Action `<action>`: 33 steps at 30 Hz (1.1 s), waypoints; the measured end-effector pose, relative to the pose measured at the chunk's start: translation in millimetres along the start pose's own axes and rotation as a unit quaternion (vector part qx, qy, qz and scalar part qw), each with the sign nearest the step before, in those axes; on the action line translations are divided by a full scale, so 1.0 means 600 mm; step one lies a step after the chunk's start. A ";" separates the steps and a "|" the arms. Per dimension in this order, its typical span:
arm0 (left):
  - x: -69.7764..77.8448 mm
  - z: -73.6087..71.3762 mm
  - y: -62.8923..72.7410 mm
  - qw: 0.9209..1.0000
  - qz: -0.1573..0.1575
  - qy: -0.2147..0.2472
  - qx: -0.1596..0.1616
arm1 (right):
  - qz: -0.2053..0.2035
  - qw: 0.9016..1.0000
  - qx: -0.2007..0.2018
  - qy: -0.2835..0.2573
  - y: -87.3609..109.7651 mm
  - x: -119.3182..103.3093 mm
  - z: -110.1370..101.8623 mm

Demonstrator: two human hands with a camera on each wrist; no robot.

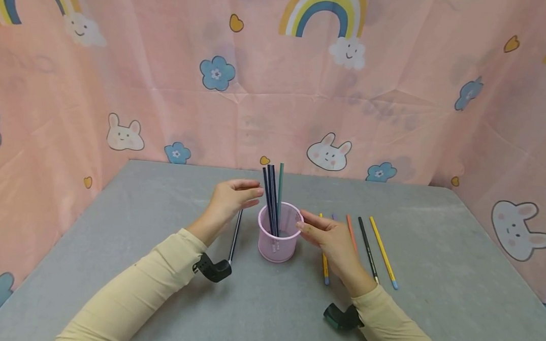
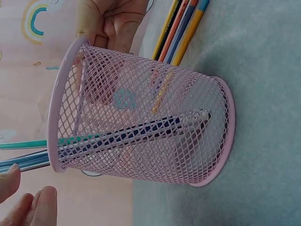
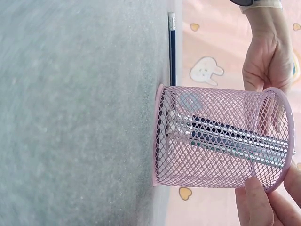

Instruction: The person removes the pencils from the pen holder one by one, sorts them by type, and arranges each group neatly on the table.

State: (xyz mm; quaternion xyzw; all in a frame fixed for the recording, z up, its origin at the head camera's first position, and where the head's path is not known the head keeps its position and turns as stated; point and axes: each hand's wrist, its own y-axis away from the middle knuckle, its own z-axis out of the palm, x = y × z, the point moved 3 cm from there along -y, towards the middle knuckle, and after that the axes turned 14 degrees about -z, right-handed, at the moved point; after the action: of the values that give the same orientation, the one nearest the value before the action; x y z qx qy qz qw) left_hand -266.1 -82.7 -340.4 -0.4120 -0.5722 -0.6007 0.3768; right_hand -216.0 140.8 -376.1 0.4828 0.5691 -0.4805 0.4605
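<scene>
In the head view, a pink mesh cup (image 1: 276, 249) stands upright on the grey surface (image 1: 138, 225), holding a cluster of dark blue pencils (image 1: 270, 201) and one green pencil (image 1: 280, 186). The left hand (image 1: 228, 201) is beside the upper part of the dark pencils, its grip loose and the fingers extended; the right hand (image 1: 338, 244) pinches the cup's rim between thumb and fingers. A single dark pencil (image 1: 235, 237) lies on the surface left of the cup. To the right, partly behind the right hand, lie a yellow pencil (image 1: 325, 269), a purple pencil (image 1: 334, 217), an orange pencil (image 1: 351, 232), a black pencil (image 1: 367, 248) and a second yellow pencil (image 1: 383, 251). Behind the surface hangs a pink cloth (image 1: 256, 124) printed with rainbows, rabbits and flowers. The left wrist view shows, through the mesh, the dark pencils leaning together with their pale ends down near the cup's base; the left thumb is right next to their upper parts, and whether it touches them cannot be told. In the right wrist view, the right thumb and fingers clasp the rim, while the left hand appears beyond the cup, fingers partly hidden by the mesh.
</scene>
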 end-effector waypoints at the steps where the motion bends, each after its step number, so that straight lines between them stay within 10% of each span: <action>1: 0.000 0.001 0.001 1.000 0.000 0.001 0.000 | 0.001 1.000 0.000 0.000 0.000 0.000 0.000; 33: -0.002 0.028 -0.002 0.999 0.025 0.013 0.019 | -0.010 1.000 -0.001 0.001 -0.003 0.006 0.000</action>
State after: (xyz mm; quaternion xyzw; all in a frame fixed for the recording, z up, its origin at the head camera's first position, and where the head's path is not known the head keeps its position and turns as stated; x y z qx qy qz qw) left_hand -265.7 -65.8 -341.7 -0.4115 -0.5681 -0.5855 0.4064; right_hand -218.0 140.9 -379.5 0.4770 0.5748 -0.4843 0.4555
